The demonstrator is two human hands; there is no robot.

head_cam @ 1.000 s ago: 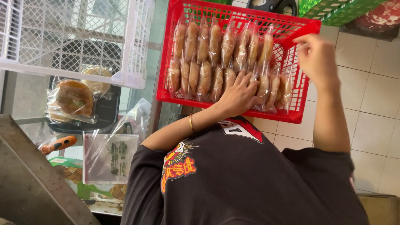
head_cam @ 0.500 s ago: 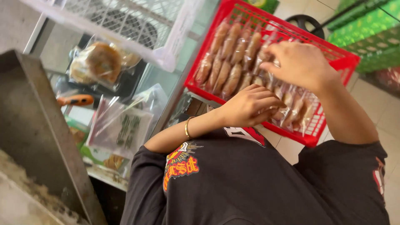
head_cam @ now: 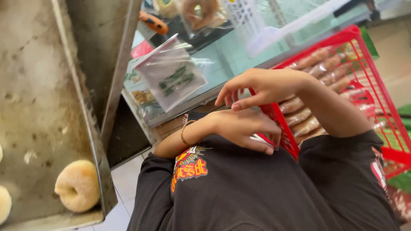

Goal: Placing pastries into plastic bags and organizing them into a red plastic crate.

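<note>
A red plastic crate (head_cam: 376, 90) sat at the right, tilted, holding rows of brown elongated rolls in clear wrappers (head_cam: 319, 64). The left hand (head_cam: 246, 128), a thin bangle on its wrist, lay curled against the crate's near corner; I could not tell whether its grip held anything. The right hand (head_cam: 265, 87) hovered just above that corner, fingers spread wide, holding nothing visible. At the left, a worn metal baking tray (head_cam: 38, 85) carried a sugared ring doughnut (head_cam: 78, 186) near its lower edge, most of its floor bare. A clear bag (head_cam: 171, 72) rested between tray and crate.
</note>
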